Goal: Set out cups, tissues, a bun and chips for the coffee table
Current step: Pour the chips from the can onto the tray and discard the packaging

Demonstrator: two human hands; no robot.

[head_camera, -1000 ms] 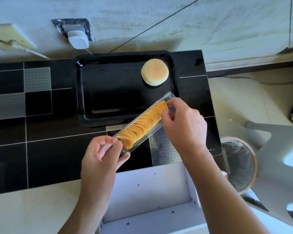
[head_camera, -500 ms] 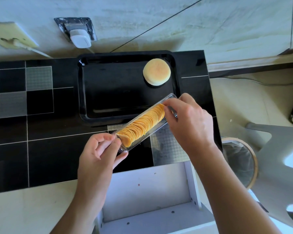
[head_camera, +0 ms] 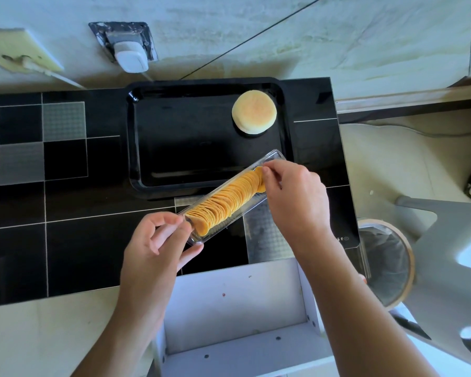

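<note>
A long clear plastic chip tray (head_camera: 271, 159) lies diagonally over the black coffee table (head_camera: 65, 240), filled with a row of orange chips (head_camera: 226, 201). My left hand (head_camera: 158, 248) grips the tray's near end. At the far end of the row, my right hand (head_camera: 291, 197) pinches the last chips with its fingertips. A round pale bun (head_camera: 254, 112) rests in the far right corner of the black serving tray (head_camera: 174, 148). No cups or tissues are in view.
A white open box or shelf unit (head_camera: 234, 317) stands just below the table's front edge. To the right are a round bin with a bag liner (head_camera: 386, 268) and a grey stool (head_camera: 452, 268). A wall socket with a white plug (head_camera: 129, 54) is beyond the table.
My right hand's fingers have shifted from the tray's far end onto the end chips. The chip tray and my left hand have barely moved.
</note>
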